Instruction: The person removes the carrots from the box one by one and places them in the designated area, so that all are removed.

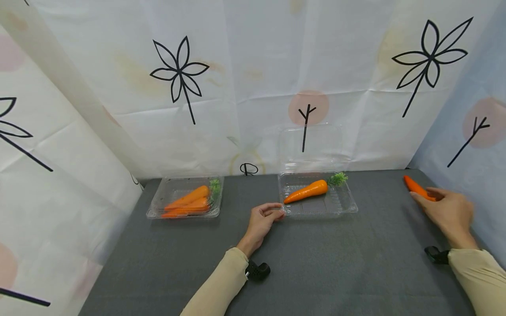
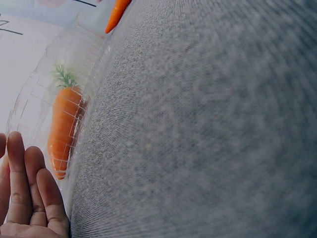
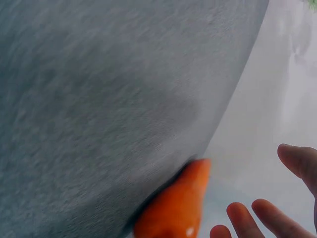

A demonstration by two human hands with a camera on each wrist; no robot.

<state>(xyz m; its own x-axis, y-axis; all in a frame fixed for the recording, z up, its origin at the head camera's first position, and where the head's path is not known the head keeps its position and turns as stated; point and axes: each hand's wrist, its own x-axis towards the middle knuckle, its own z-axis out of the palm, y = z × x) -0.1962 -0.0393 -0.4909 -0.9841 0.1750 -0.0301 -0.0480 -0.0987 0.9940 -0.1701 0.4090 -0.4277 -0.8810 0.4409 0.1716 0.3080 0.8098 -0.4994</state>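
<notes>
A clear plastic clamshell box [image 1: 340,206] stands with its lid [image 1: 310,145] raised. Inside lies one orange carrot [image 1: 308,192] with a green leafy top. At the box's front left corner, my left hand [image 1: 261,224] touches the rim with its fingertips; its fingers look fairly straight in the left wrist view. Far to the right, my right hand [image 1: 450,213] is over another carrot [image 1: 415,186], partly hidden by the hand in the head view. The right wrist view shows this carrot [image 3: 176,208] on the table, with the fingers [image 3: 242,220] spread beside it.
On the left of the grey table [image 1: 316,272] sits a second clear box [image 1: 158,206], lid down, with several carrots [image 1: 191,202] inside. White printed cloth [image 1: 237,66] walls off the back and both sides. The right wall stands close beside my right hand.
</notes>
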